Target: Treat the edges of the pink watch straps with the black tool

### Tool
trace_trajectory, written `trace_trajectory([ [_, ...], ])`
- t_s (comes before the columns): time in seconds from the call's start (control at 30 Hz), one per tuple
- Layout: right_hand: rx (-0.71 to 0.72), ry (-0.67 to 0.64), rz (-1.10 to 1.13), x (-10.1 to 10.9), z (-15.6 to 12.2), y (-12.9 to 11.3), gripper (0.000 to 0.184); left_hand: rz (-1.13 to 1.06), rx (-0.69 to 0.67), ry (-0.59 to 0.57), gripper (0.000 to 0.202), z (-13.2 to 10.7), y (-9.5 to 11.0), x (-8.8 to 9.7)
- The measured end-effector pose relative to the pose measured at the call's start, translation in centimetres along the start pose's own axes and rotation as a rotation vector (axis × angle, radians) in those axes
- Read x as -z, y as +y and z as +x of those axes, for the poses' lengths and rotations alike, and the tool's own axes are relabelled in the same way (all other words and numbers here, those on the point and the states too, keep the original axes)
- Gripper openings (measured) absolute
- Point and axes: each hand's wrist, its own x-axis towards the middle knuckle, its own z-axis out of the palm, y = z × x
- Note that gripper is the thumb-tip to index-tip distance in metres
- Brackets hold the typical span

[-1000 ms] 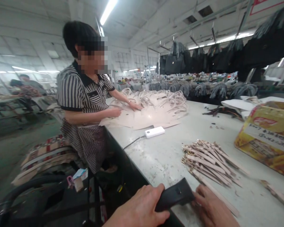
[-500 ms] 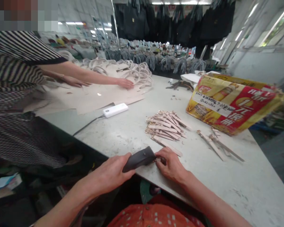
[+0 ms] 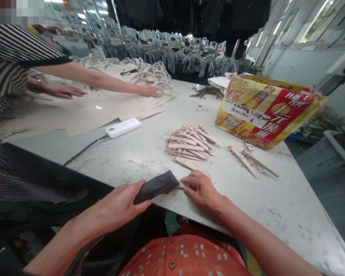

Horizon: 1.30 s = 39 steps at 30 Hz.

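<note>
My left hand is closed around the handle of a black hand tool at the near edge of the grey table. The tool's tip meets a pale strap piece that my right hand presses down with its fingers. Just beyond lies a pile of several pale straps with metal ends. A few loose straps lie to the right of it.
A co-worker in a striped top leans over flat beige sheets and looped handles at the left. A white power bank with a cable lies mid-table. A yellow-red carton stands at the right.
The camera swung right and down, from facing the co-worker to facing the table. My hands stay on the black tool and the strap, now higher in the picture.
</note>
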Motion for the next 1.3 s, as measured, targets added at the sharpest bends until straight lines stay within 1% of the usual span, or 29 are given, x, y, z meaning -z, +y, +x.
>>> trace_trajectory([
  [0.13, 0.005, 0.099, 0.048, -0.6, -0.9, 0.9, 0.025, 0.054, -0.028, -0.004, 0.038, -0.7, 0.6, 0.7],
  [0.23, -0.01, 0.124, 0.072, -1.0, -1.2, 1.1, 0.024, 0.129, -0.039, -0.051, 0.037, -1.2, 1.1, 1.2],
  [0.3, -0.026, 0.119, 0.075, -0.9, -1.2, 1.0, 0.025, 0.175, -0.038, -0.082, 0.039, -1.3, 1.5, 1.3],
  [0.37, -0.045, 0.097, 0.075, -0.7, -1.1, 0.9, 0.025, 0.221, -0.044, -0.085, 0.043, -1.1, 2.0, 1.3],
  [0.43, -0.061, 0.06, 0.075, -0.4, -1.1, 0.7, 0.024, 0.273, -0.049, -0.09, 0.046, -0.6, 2.5, 1.1],
  [0.5, -0.072, 0.024, 0.078, -0.1, -1.0, 0.6, 0.025, 0.311, -0.055, -0.101, 0.043, 0.0, 3.1, 1.0],
  [0.53, -0.077, 0.017, 0.08, 0.0, -1.0, 0.5, 0.029, 0.317, -0.058, -0.101, 0.04, 0.3, 3.4, 0.9],
  [0.57, -0.087, 0.02, 0.081, 0.0, -1.0, 0.6, 0.038, 0.317, -0.063, -0.097, 0.037, 0.7, 3.8, 0.8],
  [0.67, -0.137, 0.074, 0.101, -0.2, -1.0, 0.7, 0.077, 0.284, -0.081, -0.075, 0.03, 1.3, 4.6, 0.7],
  [0.7, -0.149, 0.092, 0.113, -0.4, -1.0, 0.9, 0.086, 0.272, -0.083, -0.073, 0.028, 1.5, 4.7, 0.8],
  [0.73, -0.154, 0.106, 0.125, -0.5, -1.0, 1.0, 0.091, 0.259, -0.085, -0.07, 0.026, 1.5, 4.6, 0.9],
  [0.77, -0.15, 0.118, 0.135, -0.7, -1.0, 1.1, 0.091, 0.242, -0.084, -0.065, 0.025, 1.6, 4.5, 1.1],
  [0.83, -0.131, 0.136, 0.145, -0.9, -1.0, 1.3, 0.087, 0.21, -0.074, -0.048, 0.023, 1.5, 3.9, 1.6],
  [0.9, -0.117, 0.139, 0.145, -1.0, -1.1, 1.4, 0.08, 0.188, -0.062, -0.038, 0.025, 1.2, 2.9, 2.2],
  [0.97, -0.115, 0.129, 0.143, -1.0, -1.1, 1.4, 0.076, 0.187, -0.045, -0.054, 0.028, 0.7, 2.0, 2.7],
  [1.07, -0.12, 0.119, 0.145, -1.0, -1.2, 1.2, 0.074, 0.21, -0.032, -0.07, 0.035, 0.2, 1.2, 2.6],
  [1.17, -0.125, 0.121, 0.149, -1.1, -1.2, 1.2, 0.073, 0.239, -0.053, -0.078, 0.041, 0.4, 1.3, 1.9],
  [1.23, -0.126, 0.129, 0.149, -1.1, -1.2, 1.3, 0.072, 0.264, -0.076, -0.098, 0.041, 0.8, 2.0, 1.4],
  [1.3, -0.123, 0.141, 0.149, -1.2, -1.3, 1.3, 0.071, 0.288, -0.085, -0.109, 0.036, 1.3, 3.1, 1.1],
])
